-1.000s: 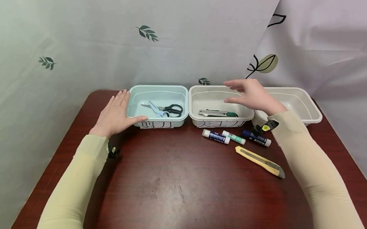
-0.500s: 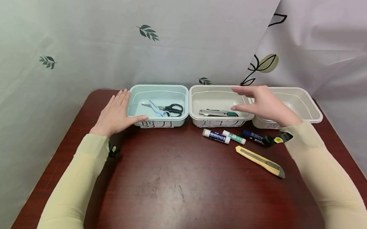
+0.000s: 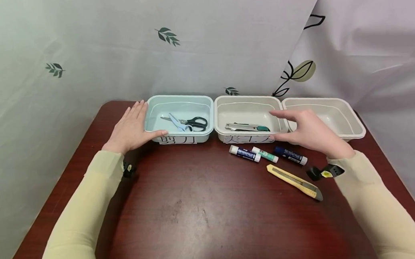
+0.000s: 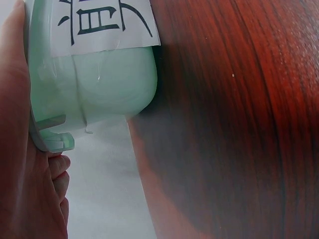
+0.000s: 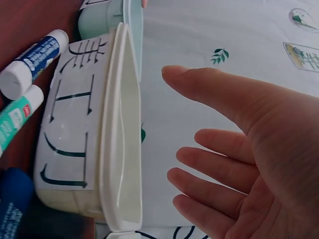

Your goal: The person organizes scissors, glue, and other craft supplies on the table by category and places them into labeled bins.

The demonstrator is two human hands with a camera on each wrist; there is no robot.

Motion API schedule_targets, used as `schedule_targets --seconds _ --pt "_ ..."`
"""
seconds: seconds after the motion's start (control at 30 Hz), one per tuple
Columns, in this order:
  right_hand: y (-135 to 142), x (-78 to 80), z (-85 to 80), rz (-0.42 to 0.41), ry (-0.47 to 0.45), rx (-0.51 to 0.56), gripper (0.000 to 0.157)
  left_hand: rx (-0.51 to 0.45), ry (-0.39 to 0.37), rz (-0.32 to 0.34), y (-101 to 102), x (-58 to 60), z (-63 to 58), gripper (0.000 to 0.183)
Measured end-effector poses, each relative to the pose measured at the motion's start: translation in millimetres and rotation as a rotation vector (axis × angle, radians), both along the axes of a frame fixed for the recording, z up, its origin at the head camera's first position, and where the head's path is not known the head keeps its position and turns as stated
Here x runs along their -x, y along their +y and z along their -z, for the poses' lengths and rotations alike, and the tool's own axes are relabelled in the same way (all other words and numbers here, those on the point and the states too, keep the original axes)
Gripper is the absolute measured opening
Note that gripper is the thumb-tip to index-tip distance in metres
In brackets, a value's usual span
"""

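My left hand [image 3: 129, 127] touches the left side of a light blue-green bin [image 3: 205, 138], fingers straight and thumb along its front rim. Inside lie black-handled scissors [image 3: 198, 123] and light blue scissors [image 3: 178, 122]. Over the gap between the cream middle bin [image 3: 242, 106] and the right bin [image 3: 336, 112], my right hand [image 3: 310, 132] holds nothing, thumb and fingers apart. Utility knives [image 3: 248, 127] lie in the middle bin. Below that hand are a dark blue glue stick [image 3: 291, 155], a green one [image 3: 265, 154] and another blue one [image 3: 245, 153].
A yellow utility knife [image 3: 294, 182] lies on the dark red table [image 3: 184, 211], nearer than the glue sticks. Paper labels with handwritten characters are stuck to the bin fronts. A pale patterned cloth [image 3: 114, 43] hangs behind the bins.
My right hand has drawn back from over the middle bin, moving right and toward me, thumb and fingers still apart. The left hand stays at the blue-green bin.
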State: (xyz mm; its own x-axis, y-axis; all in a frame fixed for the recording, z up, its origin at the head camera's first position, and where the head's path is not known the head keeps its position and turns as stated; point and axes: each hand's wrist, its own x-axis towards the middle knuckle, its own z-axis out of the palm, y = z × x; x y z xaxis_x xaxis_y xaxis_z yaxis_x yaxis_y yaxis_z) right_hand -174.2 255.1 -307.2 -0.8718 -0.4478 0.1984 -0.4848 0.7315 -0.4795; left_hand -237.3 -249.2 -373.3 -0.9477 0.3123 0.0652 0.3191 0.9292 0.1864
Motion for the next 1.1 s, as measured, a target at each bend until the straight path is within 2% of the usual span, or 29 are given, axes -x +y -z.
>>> schedule_targets --seconds 0.37,0.57,0.87,1.1 --pt "5.8 -20.9 13.4 -0.006 -0.021 0.03 0.07 0.004 -0.002 0.001 0.1 0.5 -0.1 0.122" --pt "8.2 -34.0 18.9 0.005 -0.031 0.007 0.073 -0.001 -0.003 0.001 -0.1 0.7 0.0 0.122" --pt "12.8 -49.6 31.4 -0.016 -0.025 -0.025 0.068 -0.012 -0.01 -0.006 -0.1 -0.2 -0.1 0.122" --pt "22.0 -57.6 44.9 0.027 -0.123 -0.02 0.067 -0.01 -0.011 -0.008 -0.3 0.5 0.7 0.123"
